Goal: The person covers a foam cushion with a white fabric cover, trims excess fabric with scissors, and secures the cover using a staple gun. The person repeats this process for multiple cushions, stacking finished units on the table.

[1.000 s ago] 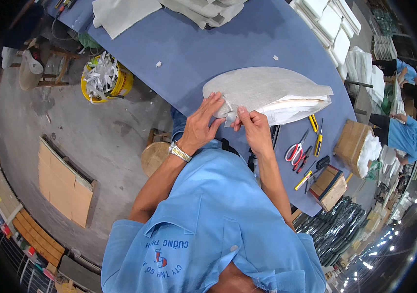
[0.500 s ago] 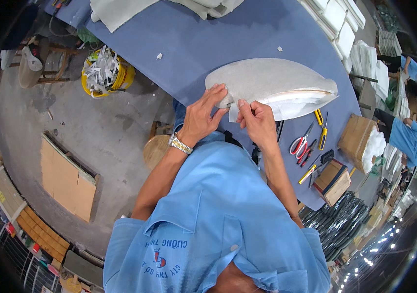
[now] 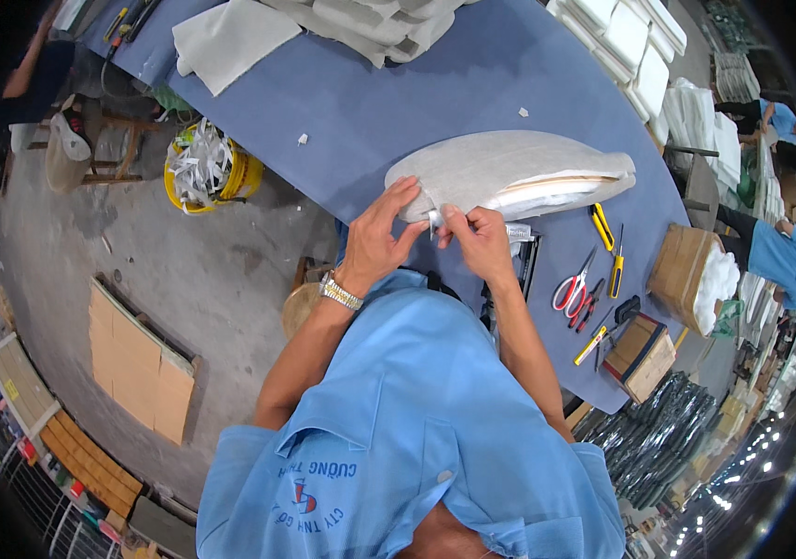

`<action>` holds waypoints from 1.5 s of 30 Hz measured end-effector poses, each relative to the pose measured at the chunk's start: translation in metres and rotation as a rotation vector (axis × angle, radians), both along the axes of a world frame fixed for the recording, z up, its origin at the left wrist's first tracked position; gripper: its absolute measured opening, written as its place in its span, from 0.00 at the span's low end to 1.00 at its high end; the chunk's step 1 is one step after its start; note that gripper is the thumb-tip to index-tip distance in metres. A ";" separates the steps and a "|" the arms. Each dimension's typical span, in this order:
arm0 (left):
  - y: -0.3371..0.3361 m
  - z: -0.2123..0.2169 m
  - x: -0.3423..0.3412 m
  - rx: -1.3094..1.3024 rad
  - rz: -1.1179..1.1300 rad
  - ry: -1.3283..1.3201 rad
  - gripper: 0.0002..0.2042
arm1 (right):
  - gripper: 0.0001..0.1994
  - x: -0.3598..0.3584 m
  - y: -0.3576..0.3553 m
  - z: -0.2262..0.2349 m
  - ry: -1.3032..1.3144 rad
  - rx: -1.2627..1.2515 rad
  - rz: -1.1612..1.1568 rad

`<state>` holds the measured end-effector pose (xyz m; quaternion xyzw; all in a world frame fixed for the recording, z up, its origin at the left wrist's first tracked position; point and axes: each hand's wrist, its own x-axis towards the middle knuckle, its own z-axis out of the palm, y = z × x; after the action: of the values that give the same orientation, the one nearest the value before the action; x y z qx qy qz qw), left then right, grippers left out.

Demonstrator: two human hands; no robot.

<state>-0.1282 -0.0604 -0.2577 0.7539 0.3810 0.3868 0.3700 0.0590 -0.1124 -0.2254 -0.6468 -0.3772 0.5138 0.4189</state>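
On the blue table lies a curved padded panel point(image 3: 510, 154) covered in light grey fabric. White lining and a thin wooden edge point(image 3: 561, 184) show through a long opening on its near right side. My left hand point(image 3: 374, 233), with a metal-banded watch on its wrist, grips the panel's left end, fingertips on the grey cover and thumb near its lower edge. Beside it, my right hand point(image 3: 480, 244) is closed in a pinch at the cover's edge, next to a small white flap point(image 3: 435, 220). What lies between those fingertips is partly hidden.
Red-handled scissors point(image 3: 569, 293), pliers point(image 3: 587, 312) and yellow cutters point(image 3: 617, 276) lie at the right. Grey fabric pieces point(image 3: 239, 39) sit at the far edge, white padded pieces point(image 3: 631, 37) at far right. A yellow bucket of scraps point(image 3: 245, 175) stands on the floor.
The panel has turned a little, and the white lining hanging below its near edge shows less. My right hand has shifted slightly left and down along the edge. The whole view has shifted slightly.
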 end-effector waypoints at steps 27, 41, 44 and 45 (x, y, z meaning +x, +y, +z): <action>-0.011 -0.004 0.001 -0.008 0.003 0.041 0.24 | 0.23 -0.010 -0.008 0.024 -0.078 -0.145 -0.014; -0.004 -0.002 0.006 0.042 0.035 0.047 0.24 | 0.21 -0.007 0.003 0.014 -0.068 -0.099 0.001; -0.003 0.001 0.008 0.035 0.042 0.050 0.26 | 0.21 -0.004 0.007 0.007 0.004 -0.039 0.038; -0.004 0.002 0.008 0.024 0.045 0.051 0.27 | 0.21 -0.005 0.008 0.007 0.001 -0.039 0.031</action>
<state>-0.1204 -0.0645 -0.2561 0.7590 0.4023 0.3803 0.3425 0.0543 -0.1048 -0.2183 -0.6486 -0.3768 0.5278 0.3985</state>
